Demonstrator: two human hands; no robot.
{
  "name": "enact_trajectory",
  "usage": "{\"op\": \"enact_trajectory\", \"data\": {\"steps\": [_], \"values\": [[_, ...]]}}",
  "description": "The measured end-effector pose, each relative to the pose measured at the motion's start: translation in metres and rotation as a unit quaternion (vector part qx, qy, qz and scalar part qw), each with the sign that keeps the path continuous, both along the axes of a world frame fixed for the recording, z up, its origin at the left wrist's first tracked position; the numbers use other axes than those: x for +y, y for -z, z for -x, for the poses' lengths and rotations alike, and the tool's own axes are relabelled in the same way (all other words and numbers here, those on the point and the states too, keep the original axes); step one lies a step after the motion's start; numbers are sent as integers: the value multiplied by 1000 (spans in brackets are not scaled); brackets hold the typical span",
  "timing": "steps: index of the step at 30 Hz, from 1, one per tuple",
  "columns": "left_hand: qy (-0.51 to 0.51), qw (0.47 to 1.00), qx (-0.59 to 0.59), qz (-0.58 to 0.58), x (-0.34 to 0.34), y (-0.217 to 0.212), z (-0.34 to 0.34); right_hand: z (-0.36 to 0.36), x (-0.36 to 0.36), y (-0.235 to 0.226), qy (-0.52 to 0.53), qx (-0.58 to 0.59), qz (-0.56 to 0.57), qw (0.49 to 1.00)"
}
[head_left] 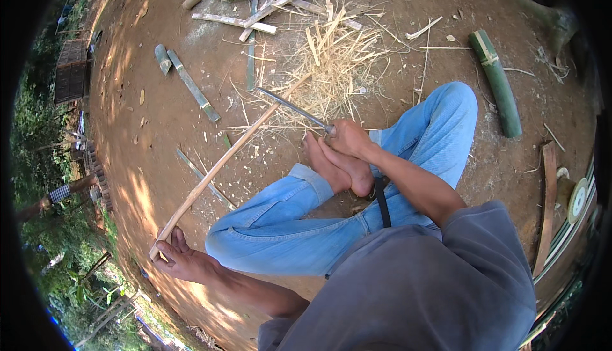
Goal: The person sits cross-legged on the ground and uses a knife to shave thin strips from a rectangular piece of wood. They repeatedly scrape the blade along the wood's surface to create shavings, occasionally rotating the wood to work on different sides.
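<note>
My left hand (182,258), at the lower left, grips the near end of a long, thin wooden stick (213,171). The stick slants away to the right, and its far end lies over a pile of pale shavings (335,64). In front of my crossed legs, my right hand (349,139) is closed round the handle of a knife (296,107). The narrow dark blade points up and left and crosses the stick near its far end. Whether blade and stick touch I cannot tell.
Split bamboo strips (274,7) lie heaped at the far side. A green bamboo section (497,86) is on the ground at right, near a curved brown slat (546,204) and a round spool-like thing (577,200). Short bamboo pieces (193,85) lie at left on the bare earth.
</note>
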State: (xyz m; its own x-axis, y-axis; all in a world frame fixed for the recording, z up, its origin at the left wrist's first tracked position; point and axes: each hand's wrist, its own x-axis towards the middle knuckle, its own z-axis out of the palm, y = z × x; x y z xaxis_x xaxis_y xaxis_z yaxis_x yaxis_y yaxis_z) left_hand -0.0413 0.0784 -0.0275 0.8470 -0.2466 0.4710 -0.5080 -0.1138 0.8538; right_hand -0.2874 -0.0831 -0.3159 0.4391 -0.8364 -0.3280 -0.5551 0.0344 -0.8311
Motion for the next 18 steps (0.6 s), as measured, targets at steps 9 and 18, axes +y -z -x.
{"op": "enact_trajectory", "data": {"steps": [9, 18], "values": [[10, 1000, 3, 1, 3, -1, 2, 13, -13, 25, 17, 37, -35, 999], [-2, 1000, 19, 6, 1, 1, -1, 20, -24, 41, -50, 86, -24, 995]]}}
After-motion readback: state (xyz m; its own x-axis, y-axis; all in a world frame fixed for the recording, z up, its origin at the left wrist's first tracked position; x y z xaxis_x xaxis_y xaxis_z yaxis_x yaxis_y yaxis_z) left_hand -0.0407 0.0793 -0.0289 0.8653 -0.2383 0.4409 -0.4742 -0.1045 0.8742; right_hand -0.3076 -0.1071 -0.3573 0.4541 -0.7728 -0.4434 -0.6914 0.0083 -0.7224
